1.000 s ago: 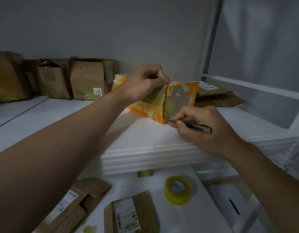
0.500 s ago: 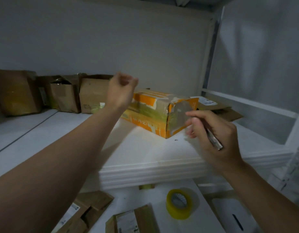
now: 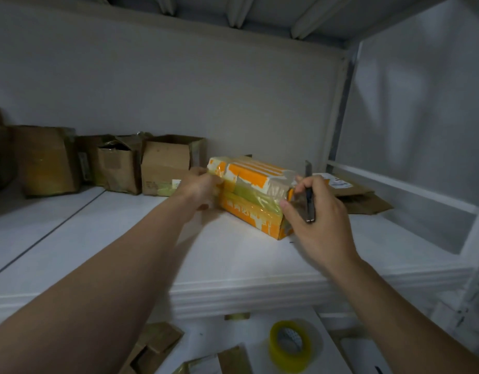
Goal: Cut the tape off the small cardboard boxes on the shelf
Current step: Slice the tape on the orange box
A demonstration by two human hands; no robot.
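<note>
R grip (image 3: 318, 211) holds knife (image 3: 308, 171) upright, L grip (image 3: 199, 187) clasps orange box (image 3: 249, 184).

Room on shelf (image 3: 233, 260) front; brown boxes (image 3: 165, 164) block back-left, flat cardboard (image 3: 367, 197) rt.

Left hand (image 3: 198, 188) and right hand (image 3: 318, 222) at opposite ends of orange box (image 3: 249, 195), cutter (image 3: 309, 190) upright in right.

Dim, soft, slightly motion-blurred, wide-angle-bowed edges
</note>
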